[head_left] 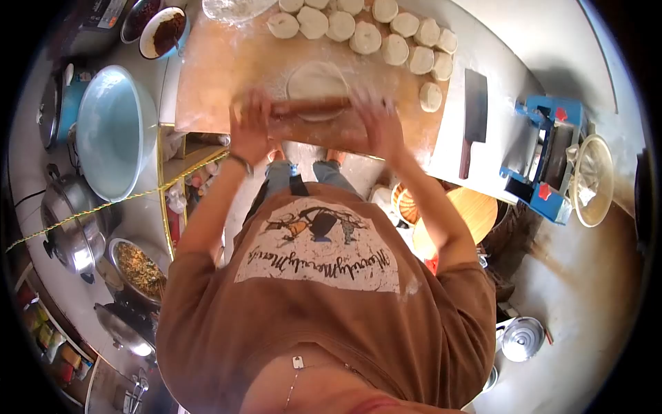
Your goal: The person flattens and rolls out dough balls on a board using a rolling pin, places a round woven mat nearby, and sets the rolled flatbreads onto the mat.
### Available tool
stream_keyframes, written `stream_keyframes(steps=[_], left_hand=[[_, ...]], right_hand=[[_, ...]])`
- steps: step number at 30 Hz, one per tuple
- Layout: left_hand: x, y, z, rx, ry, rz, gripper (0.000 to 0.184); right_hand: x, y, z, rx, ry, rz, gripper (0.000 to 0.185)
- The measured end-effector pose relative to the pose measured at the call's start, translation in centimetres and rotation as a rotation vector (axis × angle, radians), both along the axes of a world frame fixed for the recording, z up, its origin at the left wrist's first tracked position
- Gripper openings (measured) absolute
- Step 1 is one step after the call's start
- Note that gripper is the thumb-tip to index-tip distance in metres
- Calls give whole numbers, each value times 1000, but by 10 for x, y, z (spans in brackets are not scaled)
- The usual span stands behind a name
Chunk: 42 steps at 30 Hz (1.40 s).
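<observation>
A flattened round of dough [316,77] lies on the floured wooden board [227,62], near its front edge. Across the lower part of the round rests a brown rolling pin [310,105]. My left hand [252,123] is at the pin's left end and my right hand [378,124] at its right end. Both hands are smeared by motion, and their fingers cannot be made out clearly. Several thick dough pieces [365,38] sit in rows at the back right of the board, with a single piece [431,97] nearer to me.
Right of the board lies a cleaver [476,103], then a blue machine [552,152] and a sieve-like bowl [594,181]. At left are a large blue basin [110,134], a bowl of dark filling [165,33], a lidded pan [72,221] and a bowl of chopped food [138,268].
</observation>
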State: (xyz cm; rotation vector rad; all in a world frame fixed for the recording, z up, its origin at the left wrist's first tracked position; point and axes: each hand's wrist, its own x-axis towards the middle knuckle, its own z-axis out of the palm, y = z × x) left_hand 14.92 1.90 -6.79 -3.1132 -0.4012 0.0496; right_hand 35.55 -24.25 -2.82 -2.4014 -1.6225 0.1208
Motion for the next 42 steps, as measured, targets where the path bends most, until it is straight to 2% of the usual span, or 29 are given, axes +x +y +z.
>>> stream_keyframes(steps=[2,5,6,8,9,11,12,13,14,16,18,19,21,24,27,28,29,31,32,34,35,36,37,40,42], left_hand=[[58,36,-18,57,-93,106,98],[80,34,26,93,39,89,96],[58,19,36,223,39,-15,97],[1,-18,44,27,-11,-73,98],[-14,-28,35,-102,-27,-68,99],[2,-8,-7,-38,-201,1,97],[17,5,-26,-7,-286,38,95],[50,26,-24,27,-242,89,96],[71,38,-10,55,-190,143,96],[61,26,15,62,-66,37,97],[34,-5,47,186,92,-70,101],[8,-29,51,-60,80,-70,103],[-31,-46,22,-100,53,-106,107],[12,-11,-17,-5,-204,90,99],[54,15,29,34,21,180,98],[44,4,41,71,126,125,99],[22,-13,37,25,-64,47,98],[-13,-50,50,-116,-4,32,97],[-21,-54,40,-153,-19,41,97],[-9,-36,4,-62,-183,120,96],[9,-19,-13,-8,-271,160,96],[28,-3,-7,56,-117,253,96],[46,5,12,17,-88,307,97],[30,-13,45,-6,12,164,103],[-7,-55,51,-54,67,122,111]], right_hand=[[43,38,-25,175,-85,-96,79],[64,49,-31,231,-136,-119,82],[47,26,-28,241,-25,-103,83],[17,-22,-22,93,131,-43,83],[0,-36,-15,83,137,-2,84],[16,-8,9,-131,31,28,85],[31,11,-4,7,18,-16,86],[54,32,-18,153,-6,-54,86],[66,40,-24,174,4,-60,86],[82,52,-26,216,21,-66,86],[58,0,-34,126,80,-7,84],[44,-23,-35,79,112,16,82],[36,-18,-8,112,74,48,80],[60,36,0,115,18,44,81],[75,48,-18,127,-27,38,76],[83,49,-22,142,-52,41,74],[77,31,-26,108,-34,60,75],[51,-19,-37,36,8,87,76],[56,-9,-27,77,-25,110,75],[50,14,9,138,-60,144,75],[62,35,8,135,-70,126,77],[82,62,0,129,-76,110,79],[92,74,-6,124,-86,88,81],[92,30,-33,122,-91,123,86],[56,-17,-22,78,-14,119,86]])
